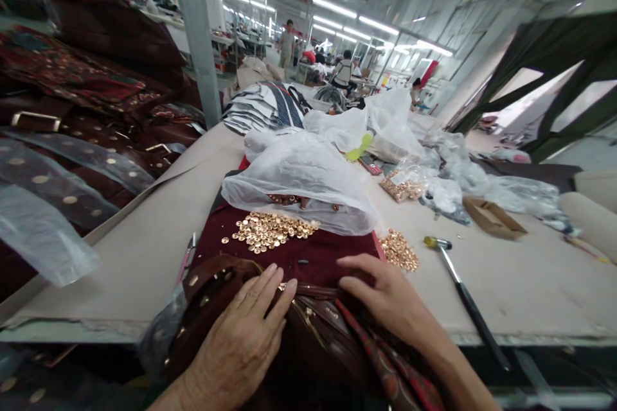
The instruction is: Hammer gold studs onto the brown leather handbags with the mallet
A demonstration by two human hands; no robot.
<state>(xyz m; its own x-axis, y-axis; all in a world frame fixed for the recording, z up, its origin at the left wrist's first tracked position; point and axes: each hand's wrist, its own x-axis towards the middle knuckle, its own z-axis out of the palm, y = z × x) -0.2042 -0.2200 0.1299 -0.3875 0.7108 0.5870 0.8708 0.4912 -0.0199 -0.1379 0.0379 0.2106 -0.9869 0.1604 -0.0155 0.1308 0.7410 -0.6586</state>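
A dark brown leather bag [313, 334] with gold zips and studs lies at the table's front edge. My left hand [241, 327] rests flat on it, fingers stretched over the zipped edge. My right hand [385, 295] is at the bag's right side, thumb and forefinger apart, nothing seen between them; its other fingers are partly hidden. Patterned red lining [380, 359] hangs out below it. Beyond the bag, gold stud caps [265, 231] are heaped on a maroon cloth [216, 231]. A small dark pin-like piece [303, 262] lies on the cloth between my hands.
A hammer [463, 289] with a yellow tip lies at right, near small gold rivets [398, 250]. A white plastic bag [299, 173] covers the cloth's far end. Studded brown bags [87, 141] are piled at left. A metal post [195, 32] stands behind; people are farther back.
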